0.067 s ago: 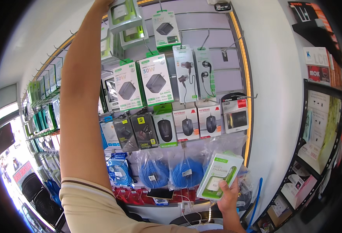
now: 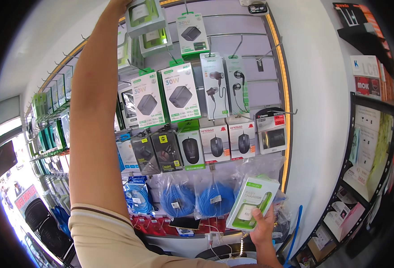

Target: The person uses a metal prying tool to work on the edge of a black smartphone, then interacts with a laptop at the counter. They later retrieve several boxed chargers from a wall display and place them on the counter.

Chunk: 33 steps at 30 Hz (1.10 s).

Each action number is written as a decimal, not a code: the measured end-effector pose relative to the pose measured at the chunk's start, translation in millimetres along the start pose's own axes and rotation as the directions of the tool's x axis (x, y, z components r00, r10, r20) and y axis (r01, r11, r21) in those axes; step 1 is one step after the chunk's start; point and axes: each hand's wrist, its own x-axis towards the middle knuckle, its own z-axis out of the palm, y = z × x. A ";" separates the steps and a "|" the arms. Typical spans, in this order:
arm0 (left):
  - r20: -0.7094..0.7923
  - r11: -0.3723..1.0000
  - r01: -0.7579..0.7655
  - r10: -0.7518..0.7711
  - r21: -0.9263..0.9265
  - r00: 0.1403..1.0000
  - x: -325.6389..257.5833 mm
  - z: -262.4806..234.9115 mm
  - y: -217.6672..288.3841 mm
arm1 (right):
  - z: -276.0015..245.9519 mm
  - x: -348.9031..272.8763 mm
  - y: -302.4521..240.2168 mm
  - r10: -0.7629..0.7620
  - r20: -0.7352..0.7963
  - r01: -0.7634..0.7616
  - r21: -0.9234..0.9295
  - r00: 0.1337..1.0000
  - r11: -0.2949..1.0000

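My right hand [image 2: 264,227] grips a white and green boxed phone charger [image 2: 256,196] at its lower right, thumb across the front. The box is tilted in front of bagged blue cable coils [image 2: 214,199]. My left arm [image 2: 94,107] stretches up to the top edge of the view. Only a bit of my left hand [image 2: 122,2] shows there, beside a similar white and green charger box [image 2: 145,18] on the wall display. Its fingers are cut off, so whether it holds that box cannot be made out.
White and green adapter boxes [image 2: 180,91], earphone packs [image 2: 214,85] and mouse boxes [image 2: 214,140] hang on the slatted wall. A bare metal hook [image 2: 290,111] juts out at right. Shelves [image 2: 351,147] with boxes stand further right. A black chair [image 2: 49,228] is at lower left.
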 end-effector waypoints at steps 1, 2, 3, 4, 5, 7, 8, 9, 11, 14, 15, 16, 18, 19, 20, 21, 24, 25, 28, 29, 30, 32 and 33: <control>0.016 0.995 0.008 -0.010 0.096 1.000 3.0 2.3 -4.9 | 3.7 1.4 -0.4 0.001 -0.015 -0.001 0.015 1.000 1.000; 0.032 0.981 0.016 -0.022 0.191 0.999 7.7 4.6 -7.2 | 6.4 3.9 -0.8 0.003 -0.031 -0.002 0.030 1.000 1.000; 0.054 0.962 0.026 -0.042 0.271 0.998 8.9 13.8 -18.1 | 4.7 6.5 -4.0 -0.009 -0.048 0.010 0.007 0.999 1.000; 0.088 0.959 0.027 -0.053 0.282 0.995 19.2 0.6 -13.4 | 6.8 6.6 -2.4 -0.004 -0.031 0.004 0.019 1.000 1.000; 0.122 0.956 0.030 -0.068 0.291 0.990 29.4 -11.6 -8.0 | 8.0 6.7 -0.8 0.002 -0.016 -0.001 0.029 1.000 1.000; 0.097 0.900 0.103 -0.158 0.424 0.983 40.5 -12.8 -9.3 | 7.6 8.0 -1.0 0.010 -0.026 -0.009 0.024 1.000 1.000; 0.164 0.918 0.019 -0.091 0.395 0.982 41.3 -17.0 -15.4 | 7.6 7.5 -0.9 0.015 -0.031 -0.015 0.020 0.999 1.000; 0.220 0.904 -0.086 -0.010 0.419 0.975 56.5 -38.9 -3.8 | -0.2 -6.0 6.3 0.045 0.009 -0.046 0.076 0.999 0.996; 0.232 0.901 -0.101 0.001 0.421 0.973 60.0 -35.7 11.2 | -1.3 -14.0 7.8 0.049 0.020 -0.051 0.109 0.999 0.993; 0.075 0.905 0.069 -0.110 0.419 0.991 20.3 13.8 5.5 | 12.1 1.9 0.0 0.010 0.016 -0.010 0.018 1.000 1.000; 0.020 0.899 0.049 -0.063 0.435 0.998 3.7 19.9 2.5 | 11.7 1.0 0.5 0.007 0.004 -0.007 0.004 1.000 1.000; -0.034 0.881 0.019 -0.004 0.472 0.999 -5.9 22.5 8.3 | 10.0 -4.0 2.0 0.013 0.000 -0.013 0.010 1.000 1.000; -0.014 0.862 0.015 -0.009 0.507 1.000 -20.2 24.0 15.8 | 5.9 -14.7 5.3 0.031 0.005 -0.031 0.023 1.000 0.999; -0.005 0.852 0.013 -0.012 0.523 1.000 -24.5 24.3 15.6 | 4.1 -20.2 6.7 0.044 0.014 -0.045 0.030 0.999 0.999; -0.009 0.870 -0.029 0.038 0.492 0.999 -28.6 23.5 14.5 | 1.5 -25.3 7.8 0.056 0.022 -0.057 0.036 0.998 0.998; -0.020 0.884 -0.065 0.084 0.463 0.996 -30.4 18.1 14.0 | -2.4 -30.5 6.1 0.059 0.016 -0.059 0.017 0.998 0.998; -0.034 0.971 -0.057 0.067 0.231 0.997 -41.9 25.7 12.5 | -11.8 -38.4 -1.3 0.047 -0.024 -0.047 -0.027 0.999 0.999; -0.033 0.992 -0.018 0.023 0.127 0.999 -49.3 27.8 5.0 | -14.2 -38.5 -5.4 0.041 -0.045 -0.043 -0.040 0.998 0.998; -0.107 0.998 -0.012 0.019 0.064 0.994 -55.5 21.0 11.3 | -22.0 -40.5 -12.1 0.054 -0.048 -0.056 -0.045 0.997 0.997; -0.054 1.000 -0.012 0.011 -0.025 0.999 -55.9 17.5 14.8 | -22.0 -40.7 -14.6 0.063 -0.042 -0.065 -0.045 0.997 0.997; -0.059 1.000 -0.015 0.015 0.007 0.998 -58.4 16.9 18.8 | -22.6 -39.0 -17.8 0.061 -0.039 -0.063 -0.051 0.997 0.997; -0.069 0.997 -0.017 0.022 0.069 0.997 -63.1 16.9 22.6 | -24.1 -35.8 -20.9 0.065 -0.040 -0.067 -0.049 0.997 0.997; -0.019 0.997 -0.038 0.039 0.067 0.999 -61.1 11.7 24.4 | -24.0 -35.2 -20.2 0.073 -0.034 -0.074 -0.041 0.997 0.996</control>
